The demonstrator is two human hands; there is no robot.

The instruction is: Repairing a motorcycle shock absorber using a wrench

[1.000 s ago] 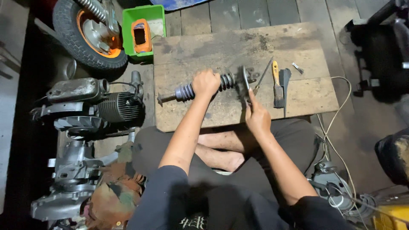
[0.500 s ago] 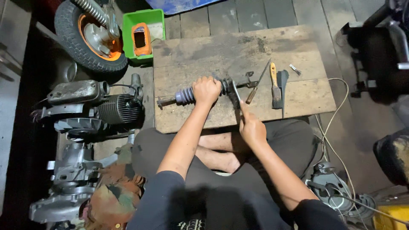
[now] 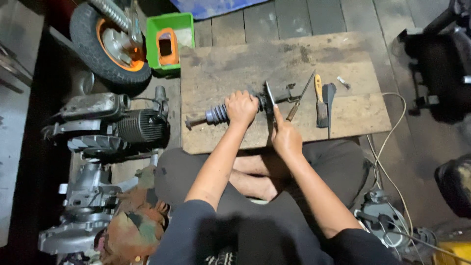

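A worn wooden board lies on the plank floor before the seated person. Left of it stand an engine block and a small wheel with an orange hub, with a green bin just beside the wheel. On the board's right part lie a chisel with a yellow handle and a thin rod. A shaft with a ribbed rubber boot lies across the board; the left hand is closed around it. The right hand grips a thin blade held against the shaft.

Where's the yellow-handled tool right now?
Head view: the yellow-handled tool lies on the wooden board, right of the right hand, between a thin rod and a dark tool.
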